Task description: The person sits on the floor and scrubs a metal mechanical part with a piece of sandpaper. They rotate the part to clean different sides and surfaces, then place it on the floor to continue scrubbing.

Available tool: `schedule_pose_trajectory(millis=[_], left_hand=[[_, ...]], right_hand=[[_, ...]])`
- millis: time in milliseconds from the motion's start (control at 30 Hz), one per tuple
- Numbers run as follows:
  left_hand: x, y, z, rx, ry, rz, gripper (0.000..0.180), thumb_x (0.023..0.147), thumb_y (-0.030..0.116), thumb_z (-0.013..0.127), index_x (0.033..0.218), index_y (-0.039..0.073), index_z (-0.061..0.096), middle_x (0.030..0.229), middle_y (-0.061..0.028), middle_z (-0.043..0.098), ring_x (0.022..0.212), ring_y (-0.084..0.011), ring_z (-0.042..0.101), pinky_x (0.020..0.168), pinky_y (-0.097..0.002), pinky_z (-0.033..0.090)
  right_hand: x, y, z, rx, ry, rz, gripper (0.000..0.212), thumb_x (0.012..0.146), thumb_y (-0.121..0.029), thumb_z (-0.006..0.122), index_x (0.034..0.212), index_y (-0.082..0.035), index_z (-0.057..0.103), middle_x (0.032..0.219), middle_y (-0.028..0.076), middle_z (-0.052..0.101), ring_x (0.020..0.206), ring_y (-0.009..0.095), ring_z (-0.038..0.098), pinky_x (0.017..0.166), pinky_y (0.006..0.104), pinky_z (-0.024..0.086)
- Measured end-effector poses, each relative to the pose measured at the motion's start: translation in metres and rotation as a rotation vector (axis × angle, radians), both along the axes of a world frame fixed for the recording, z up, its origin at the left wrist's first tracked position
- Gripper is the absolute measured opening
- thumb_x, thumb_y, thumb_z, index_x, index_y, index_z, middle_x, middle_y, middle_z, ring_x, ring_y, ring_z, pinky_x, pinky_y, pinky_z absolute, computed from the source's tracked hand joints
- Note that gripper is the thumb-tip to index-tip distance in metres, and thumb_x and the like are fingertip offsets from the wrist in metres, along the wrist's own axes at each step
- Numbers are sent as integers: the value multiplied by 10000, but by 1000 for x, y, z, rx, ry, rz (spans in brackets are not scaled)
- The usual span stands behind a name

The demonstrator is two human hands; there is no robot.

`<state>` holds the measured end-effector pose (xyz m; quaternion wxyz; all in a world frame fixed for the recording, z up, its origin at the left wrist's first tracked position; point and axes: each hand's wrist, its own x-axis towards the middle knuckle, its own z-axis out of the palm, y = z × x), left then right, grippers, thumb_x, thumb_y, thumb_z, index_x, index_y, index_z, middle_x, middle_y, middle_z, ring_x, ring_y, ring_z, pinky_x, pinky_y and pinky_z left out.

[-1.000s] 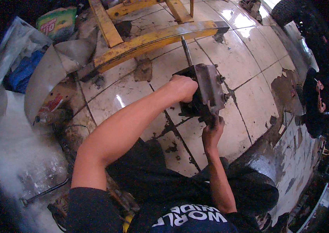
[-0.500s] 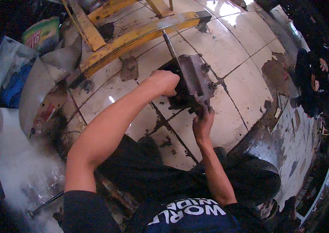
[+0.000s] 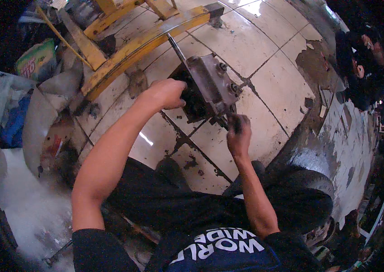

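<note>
A grey metal housing (image 3: 208, 81) with a long bare shaft (image 3: 176, 47) sticking out of its far end lies tilted over the tiled floor. Two bolt-like fittings stand on its right side, and its left side is dark and greasy. My left hand (image 3: 168, 94) is closed at that dark side, its fingertips partly hidden behind the part. At the near end, my right hand (image 3: 238, 136) has its darkened fingers pinched by a short rod-like end (image 3: 222, 121). Exactly what those fingers grip is hard to make out.
A yellow metal frame (image 3: 151, 38) stands on the floor beyond the housing. To the left are a green package (image 3: 37, 61) and a pale sack-like sheet (image 3: 8, 90) with blue material. Stained, broken tiles (image 3: 312, 68) lie to the right, and another person's hand (image 3: 359, 71) shows at far right.
The view has shifted, so the housing, frame and left hand appear farther left. My right hand sits slightly farther right of the housing's near end. My left hand stays at the dark side.
</note>
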<state>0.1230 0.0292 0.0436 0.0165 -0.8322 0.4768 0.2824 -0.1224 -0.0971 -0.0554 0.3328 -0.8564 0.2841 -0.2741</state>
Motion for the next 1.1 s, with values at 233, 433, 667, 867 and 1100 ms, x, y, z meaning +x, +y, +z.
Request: schedule_pose_trajectory(millis=[233, 433, 667, 867, 1100], left_hand=[[-3, -3, 1, -39, -18, -13, 410, 811, 307, 726, 1133, 67, 639, 1063, -179, 696, 1022, -368, 659, 857, -493, 535], [-5, -1, -8, -14, -4, -44, 408, 803, 306, 735, 1113, 60, 638, 1051, -185, 698, 1018, -369, 662, 849, -491, 541], [-1, -11, -21, 6, 20, -71, 391, 792, 299, 740, 1085, 57, 649, 1037, -178, 703, 1000, -364, 669, 838, -492, 544], [16, -4, -28, -54, 29, -24, 375, 788, 279, 736, 1076, 54, 653, 1029, -174, 703, 998, -363, 670, 840, -496, 541], [15, -7, -15, 24, 8, -32, 411, 816, 295, 743, 1142, 73, 627, 1072, -189, 692, 1002, -391, 660, 860, -493, 539]], right_hand=[[17, 22, -31, 100, 101, 86, 524, 664, 99, 620, 1167, -46, 603, 1249, 229, 554, 1189, 456, 482, 983, 509, 426], [25, 20, -25, -61, 92, 75, 534, 672, 96, 614, 1185, -51, 585, 1138, 225, 561, 1092, 452, 505, 952, 535, 422], [44, 15, -18, -46, 16, 94, 502, 699, 82, 606, 1180, -62, 592, 1160, 205, 576, 1110, 443, 516, 949, 520, 438], [4, 6, 7, 49, 172, 73, 410, 762, 81, 615, 1147, -53, 660, 1057, 192, 605, 963, 406, 587, 830, 464, 493], [35, 24, -6, -107, 139, 56, 464, 758, 103, 582, 1179, -71, 665, 1041, 193, 614, 1010, 389, 579, 884, 439, 482]])
